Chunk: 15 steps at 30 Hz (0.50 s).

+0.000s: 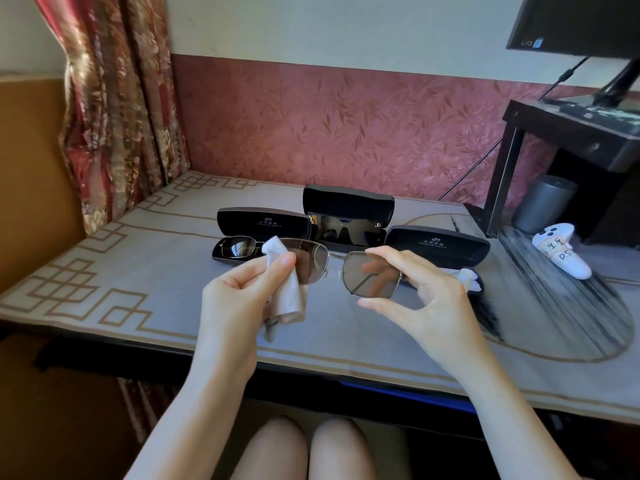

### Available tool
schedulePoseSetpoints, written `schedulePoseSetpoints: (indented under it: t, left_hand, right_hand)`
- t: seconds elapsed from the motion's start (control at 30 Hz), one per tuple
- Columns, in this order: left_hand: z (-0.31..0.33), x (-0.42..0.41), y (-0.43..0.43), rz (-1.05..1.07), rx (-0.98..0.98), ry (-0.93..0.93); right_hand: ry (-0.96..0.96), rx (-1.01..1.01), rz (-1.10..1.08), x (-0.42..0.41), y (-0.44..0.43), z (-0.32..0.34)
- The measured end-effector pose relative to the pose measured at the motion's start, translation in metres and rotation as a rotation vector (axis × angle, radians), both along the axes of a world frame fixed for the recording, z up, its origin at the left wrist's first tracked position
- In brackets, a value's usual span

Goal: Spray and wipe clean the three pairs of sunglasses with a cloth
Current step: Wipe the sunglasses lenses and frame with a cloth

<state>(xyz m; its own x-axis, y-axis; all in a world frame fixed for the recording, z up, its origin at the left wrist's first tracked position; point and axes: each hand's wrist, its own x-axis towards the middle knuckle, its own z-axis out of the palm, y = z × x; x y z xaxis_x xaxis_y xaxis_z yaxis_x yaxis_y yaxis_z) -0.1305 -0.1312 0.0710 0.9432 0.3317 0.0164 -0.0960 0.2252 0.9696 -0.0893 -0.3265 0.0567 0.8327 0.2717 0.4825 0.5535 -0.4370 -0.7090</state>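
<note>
Left hand (239,292) pinches cloth (291,299) against one lens (311,261); right hand (429,299) pinches the sunglasses (372,273). Two other pairs (239,245) lie in cases (263,220), cleaning status unknown.

The cloth (291,299) apparently covers one lens (311,261) corner; the monitor (575,22) is cropped.

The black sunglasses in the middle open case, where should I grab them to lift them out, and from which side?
Probably pinch the black sunglasses at the bridge, coming from above and the near side. They stand with lenses facing you, the case lid upright behind and its tray wall around their lower edge, so only the top rim is free.
</note>
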Motion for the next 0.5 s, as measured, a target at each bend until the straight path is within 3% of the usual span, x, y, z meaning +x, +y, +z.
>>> schedulePoseSetpoints:
  t: [0.17, 0.5]
  left_hand:
    - [-0.004, 0.002, 0.0, 0.067, -0.027, 0.012]
    - [-0.004, 0.004, 0.014, 0.223, 0.183, -0.08]
  right_hand:
    - [0.005, -0.004, -0.011, -0.002, -0.001, 0.0]
    - [0.019, -0.031, 0.015, -0.004, 0.004, 0.005]
